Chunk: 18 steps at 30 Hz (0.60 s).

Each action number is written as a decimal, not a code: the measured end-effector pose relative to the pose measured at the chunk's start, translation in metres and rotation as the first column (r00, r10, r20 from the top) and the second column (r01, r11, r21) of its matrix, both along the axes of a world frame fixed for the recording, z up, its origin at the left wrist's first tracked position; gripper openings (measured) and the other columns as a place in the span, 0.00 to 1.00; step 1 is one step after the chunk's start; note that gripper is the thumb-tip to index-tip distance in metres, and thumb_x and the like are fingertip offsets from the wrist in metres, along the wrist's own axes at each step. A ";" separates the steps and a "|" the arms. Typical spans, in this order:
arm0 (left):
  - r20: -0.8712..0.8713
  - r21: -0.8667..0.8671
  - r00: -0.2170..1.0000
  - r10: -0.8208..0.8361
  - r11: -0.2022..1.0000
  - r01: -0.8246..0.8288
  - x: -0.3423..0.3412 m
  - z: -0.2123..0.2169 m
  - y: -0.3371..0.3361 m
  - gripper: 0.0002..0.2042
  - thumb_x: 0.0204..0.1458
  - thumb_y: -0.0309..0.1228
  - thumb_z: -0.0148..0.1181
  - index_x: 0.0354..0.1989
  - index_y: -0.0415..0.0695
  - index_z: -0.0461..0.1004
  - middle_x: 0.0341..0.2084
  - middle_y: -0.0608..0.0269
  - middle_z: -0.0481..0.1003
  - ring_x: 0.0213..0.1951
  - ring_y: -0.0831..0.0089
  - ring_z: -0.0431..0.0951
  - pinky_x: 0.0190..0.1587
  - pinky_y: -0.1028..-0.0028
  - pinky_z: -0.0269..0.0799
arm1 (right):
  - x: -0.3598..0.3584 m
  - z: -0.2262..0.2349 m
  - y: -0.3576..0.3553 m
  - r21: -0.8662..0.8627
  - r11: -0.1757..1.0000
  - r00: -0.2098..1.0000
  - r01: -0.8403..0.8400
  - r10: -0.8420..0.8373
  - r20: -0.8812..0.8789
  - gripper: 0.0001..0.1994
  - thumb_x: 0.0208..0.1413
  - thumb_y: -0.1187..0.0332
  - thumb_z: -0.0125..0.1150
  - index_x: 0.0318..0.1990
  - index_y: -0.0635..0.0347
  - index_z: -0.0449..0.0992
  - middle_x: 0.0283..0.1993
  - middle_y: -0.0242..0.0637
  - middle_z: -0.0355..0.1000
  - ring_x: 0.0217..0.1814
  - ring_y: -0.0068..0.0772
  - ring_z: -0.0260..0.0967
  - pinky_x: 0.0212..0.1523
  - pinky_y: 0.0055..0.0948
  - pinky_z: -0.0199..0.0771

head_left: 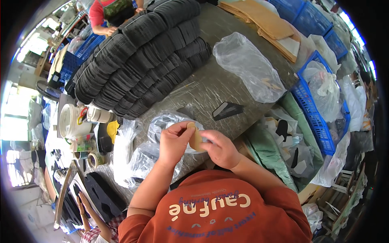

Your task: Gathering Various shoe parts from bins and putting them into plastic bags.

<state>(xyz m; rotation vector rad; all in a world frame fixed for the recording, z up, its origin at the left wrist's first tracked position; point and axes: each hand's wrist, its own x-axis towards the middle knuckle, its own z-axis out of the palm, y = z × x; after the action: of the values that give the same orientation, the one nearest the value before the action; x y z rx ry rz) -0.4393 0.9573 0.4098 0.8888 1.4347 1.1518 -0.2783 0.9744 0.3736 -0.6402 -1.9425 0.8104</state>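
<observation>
In front of my chest, both hands meet at a small, flat tan piece (196,141) with a rounded lower end. My left hand (175,141) pinches its upper part between thumb and fingers. My right hand (222,148) has its fingertips closed on the piece's right edge. Beneath the hands, crumpled clear plastic bags (150,160) lie on the dark table (202,95). Just beyond, to the right, rests a black cut piece (228,111) with a pale strip on it. What the tan piece is made of cannot be told.
Tall rows of stacked black pieces (137,56) fill the far left. A clear bag (247,65) lies far right, near tan sheets (263,22). Blue crates (318,117) and a green-lined scrap bin (265,156) stand right. Left are a white bucket (73,121) and other people's hands.
</observation>
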 end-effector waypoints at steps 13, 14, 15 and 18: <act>-0.837 0.458 0.526 0.151 0.719 0.523 0.065 -0.020 0.021 0.12 0.36 0.15 0.57 0.33 0.35 0.72 0.29 0.55 0.71 0.29 0.60 0.71 0.30 0.69 0.69 | 0.048 0.000 0.033 -0.622 0.776 0.983 0.104 -0.174 -0.053 0.03 0.45 0.76 0.58 0.28 0.68 0.73 0.24 0.42 0.71 0.25 0.29 0.68 0.27 0.24 0.66; -0.842 0.447 0.520 0.145 0.728 0.521 0.067 -0.022 0.021 0.12 0.36 0.15 0.57 0.33 0.35 0.72 0.30 0.55 0.71 0.29 0.59 0.71 0.30 0.68 0.69 | 0.048 -0.001 0.034 -0.605 0.786 0.983 0.124 -0.179 -0.032 0.03 0.45 0.76 0.58 0.28 0.67 0.73 0.24 0.42 0.71 0.25 0.30 0.68 0.27 0.25 0.66; -0.847 0.435 0.514 0.138 0.736 0.519 0.068 -0.023 0.021 0.12 0.36 0.15 0.57 0.33 0.34 0.71 0.30 0.54 0.71 0.29 0.59 0.71 0.30 0.68 0.69 | 0.049 -0.001 0.035 -0.607 0.785 0.984 0.120 -0.177 -0.034 0.03 0.45 0.76 0.58 0.28 0.67 0.73 0.24 0.42 0.71 0.25 0.30 0.68 0.27 0.25 0.66; -0.825 0.443 0.551 0.128 0.752 0.488 0.071 -0.027 0.022 0.11 0.37 0.16 0.57 0.33 0.34 0.72 0.30 0.54 0.71 0.29 0.58 0.71 0.31 0.68 0.69 | 0.050 -0.003 0.038 -0.554 0.821 0.985 0.141 -0.173 -0.006 0.03 0.44 0.77 0.57 0.27 0.67 0.71 0.24 0.41 0.70 0.24 0.31 0.67 0.27 0.26 0.66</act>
<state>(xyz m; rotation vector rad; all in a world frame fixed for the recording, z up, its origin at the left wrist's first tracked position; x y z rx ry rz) -0.3680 0.9793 0.3829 2.2885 1.5766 1.0877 -0.2288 1.0124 0.3709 -1.0934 -1.5683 1.2851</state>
